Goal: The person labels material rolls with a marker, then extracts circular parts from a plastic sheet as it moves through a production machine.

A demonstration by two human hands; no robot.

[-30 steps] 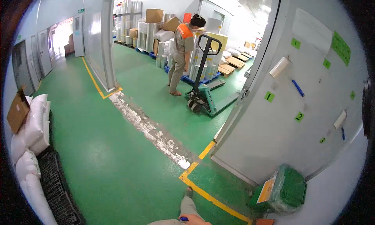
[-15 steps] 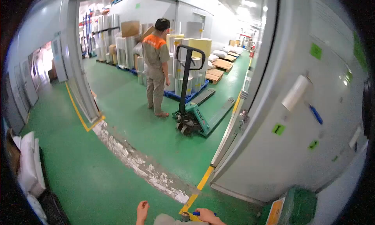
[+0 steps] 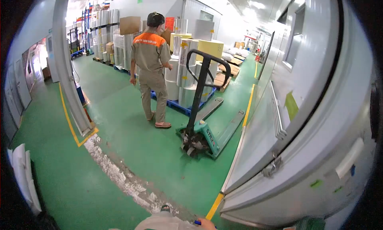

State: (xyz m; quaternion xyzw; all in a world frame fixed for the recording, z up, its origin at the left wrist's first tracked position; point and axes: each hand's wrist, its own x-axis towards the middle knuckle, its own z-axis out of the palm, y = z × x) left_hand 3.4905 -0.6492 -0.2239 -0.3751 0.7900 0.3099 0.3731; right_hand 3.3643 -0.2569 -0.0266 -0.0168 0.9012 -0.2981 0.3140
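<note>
Specifically, we locate the right hand (image 3: 207, 225) at the near edge of the view, with its fingers closed around a small blue object (image 3: 198, 222). The object protrudes to the left of the fingers; its visible part runs roughly left to right, across our line of travel. The remainder is covered by the hand, so we cannot confirm its full length or type. The right hand is the nearer one, being in contact with it. We cannot see the left hand, and therefore cannot tell its state.

Relative to the held object, our clothed leg (image 3: 161, 220) is just to the left; whether the two touch cannot be determined. A yellow floor line (image 3: 215, 205) lies to the far right of the hand. Well apart on the far side, almost straight ahead, stands a pallet jack (image 3: 208, 137). Its forks (image 3: 230, 130) run from near left to far right, and its black handle (image 3: 198, 98) leans to the right. A co-worker (image 3: 151, 54) stands left of the pallet jack, back toward us, next to rolls (image 3: 187, 72) on a blue pallet (image 3: 184, 109). A worn floor strip (image 3: 119, 175) crosses between us and the pallet jack.
</note>
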